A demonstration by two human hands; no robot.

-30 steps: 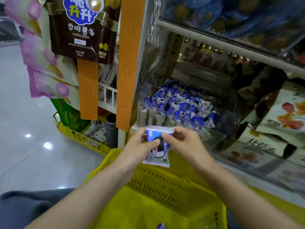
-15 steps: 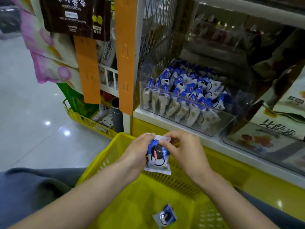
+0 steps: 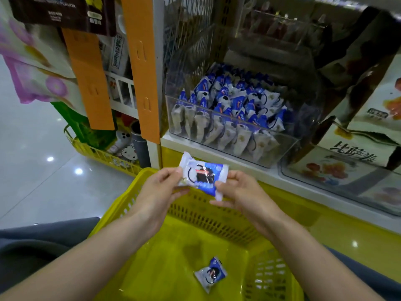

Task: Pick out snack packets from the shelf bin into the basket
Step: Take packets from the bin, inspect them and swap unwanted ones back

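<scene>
Here, seen from a head-worn camera looking down: two bare hands hold one snack packet (image 3: 202,175) over a yellow basket (image 3: 138,192). The left hand (image 3: 161,187) pinches the packet's left end between thumb & fingers; the right hand (image 3: 238,190) pinches its right end the same way. The packet is white & blue w/ a dark round cookie pictured on it, stretched flat between both hands, tilted so its left end is higher. It hangs above the basket's far rim, at approx. the centre of view.

Inside the basket, at 6 o'clock from the held packet, a second packet (image 3: 210,274) of the same kind lies on the basket floor.

At 1 o'clock from the hands, a clear shelf bin (image 3: 282,153) sits on the shelf, packed w/ many matching blue & white packets (image 3: 227,105). At 3 o'clock, a neighbouring clear bin (image 3: 338,187) holds larger bags. At 10–11 o'clock, orange card strips (image 3: 143,68) hang down the rack. At 9 o'clock, glossy grey floor (image 3: 39,166) w/ light reflections.
</scene>
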